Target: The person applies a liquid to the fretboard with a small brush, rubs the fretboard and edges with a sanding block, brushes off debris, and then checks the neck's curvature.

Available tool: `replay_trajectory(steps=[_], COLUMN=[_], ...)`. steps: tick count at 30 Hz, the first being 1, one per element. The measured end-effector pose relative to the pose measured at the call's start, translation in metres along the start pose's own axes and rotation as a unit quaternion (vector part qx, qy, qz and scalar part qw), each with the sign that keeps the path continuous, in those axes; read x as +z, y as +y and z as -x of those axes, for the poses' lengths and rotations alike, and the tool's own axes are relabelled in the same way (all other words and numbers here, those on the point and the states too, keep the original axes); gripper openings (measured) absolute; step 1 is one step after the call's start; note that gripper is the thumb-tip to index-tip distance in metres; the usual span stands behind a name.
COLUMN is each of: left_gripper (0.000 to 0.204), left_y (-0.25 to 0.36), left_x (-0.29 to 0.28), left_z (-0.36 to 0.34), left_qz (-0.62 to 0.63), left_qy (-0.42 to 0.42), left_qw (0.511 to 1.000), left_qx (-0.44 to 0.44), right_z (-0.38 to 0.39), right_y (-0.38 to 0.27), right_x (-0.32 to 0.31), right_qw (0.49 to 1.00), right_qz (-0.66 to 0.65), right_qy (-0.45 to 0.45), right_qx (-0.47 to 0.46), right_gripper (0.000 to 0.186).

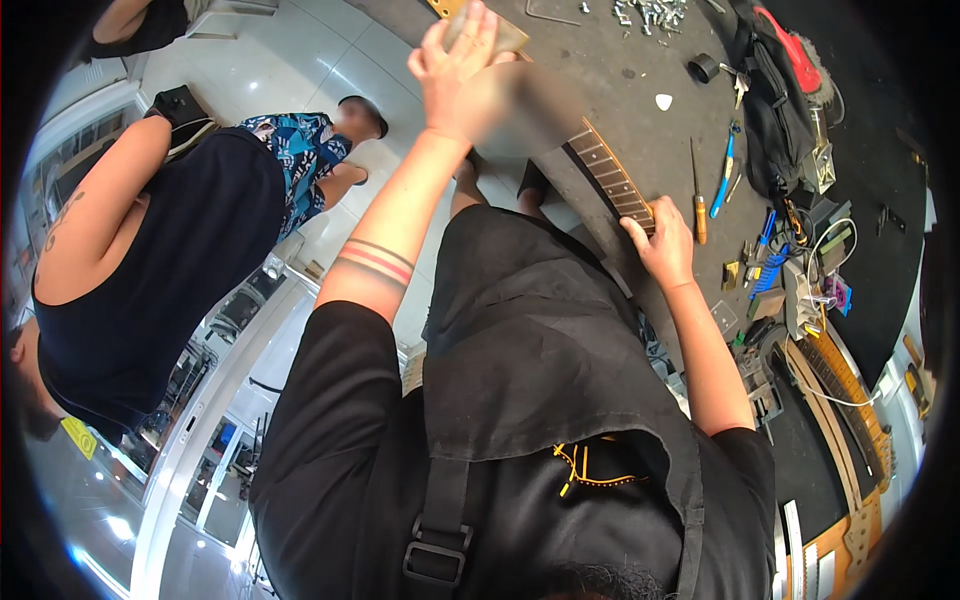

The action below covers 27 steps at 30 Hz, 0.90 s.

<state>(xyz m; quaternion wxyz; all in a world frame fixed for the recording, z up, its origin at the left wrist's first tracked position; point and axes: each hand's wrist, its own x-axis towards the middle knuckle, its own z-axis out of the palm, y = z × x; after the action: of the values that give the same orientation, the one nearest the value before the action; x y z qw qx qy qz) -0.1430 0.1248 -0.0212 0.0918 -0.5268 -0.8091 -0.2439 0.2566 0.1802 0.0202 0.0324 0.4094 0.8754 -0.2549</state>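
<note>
A guitar neck [604, 172] with a dark fretted fingerboard lies slantwise along the bench edge. A blurred patch covers its middle. My right hand [662, 243] closes round the neck's near end, thumb on the fingerboard side. Farther up, my left hand [458, 75] has its fingers bent over a tan, flat-faced block [503, 37] and grips it. Just past those fingers a yellowish wooden piece [445, 8] with small holes shows at the top edge. Whether the block touches the neck is hard to tell.
On the grey bench [640, 105] lie screws [650, 14], a white pick [663, 102], a wooden-handled file [699, 200] and a blue tool [725, 170]. Cluttered tools and a black bag [770, 110] line the right. A person in a dark sleeveless top [170, 280] stands at left.
</note>
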Motion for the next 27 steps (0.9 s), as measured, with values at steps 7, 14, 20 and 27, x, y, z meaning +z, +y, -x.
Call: replay_trajectory(steps=[7, 14, 20, 27], left_gripper=[0.056, 0.053, 0.051, 0.054], left_y=[-0.007, -0.014, -0.003, -0.012], left_x=[-0.004, -0.008, -0.025, -0.014], left_z=[-0.008, -0.010, -0.018, -0.014], left_qz=[0.025, 0.021, 0.084, 0.009], left_qy=[-0.012, -0.008, -0.050, -0.014], left_qw=[0.999, 0.999, 0.993, 0.999], left_qx=[0.015, 0.034, 0.063, 0.036], right_z=[-0.002, 0.003, 0.003, 0.003], right_y=[0.002, 0.001, -0.001, -0.001], right_x=[-0.001, 0.002, 0.003, 0.003], right_qw=[1.000, 1.000, 1.000, 1.000], right_qz=[0.005, 0.016, 0.021, 0.008], right_qy=[-0.003, -0.004, 0.005, 0.011], right_qx=[0.003, 0.006, 0.017, 0.017], right_gripper=[0.056, 0.057, 0.058, 0.057])
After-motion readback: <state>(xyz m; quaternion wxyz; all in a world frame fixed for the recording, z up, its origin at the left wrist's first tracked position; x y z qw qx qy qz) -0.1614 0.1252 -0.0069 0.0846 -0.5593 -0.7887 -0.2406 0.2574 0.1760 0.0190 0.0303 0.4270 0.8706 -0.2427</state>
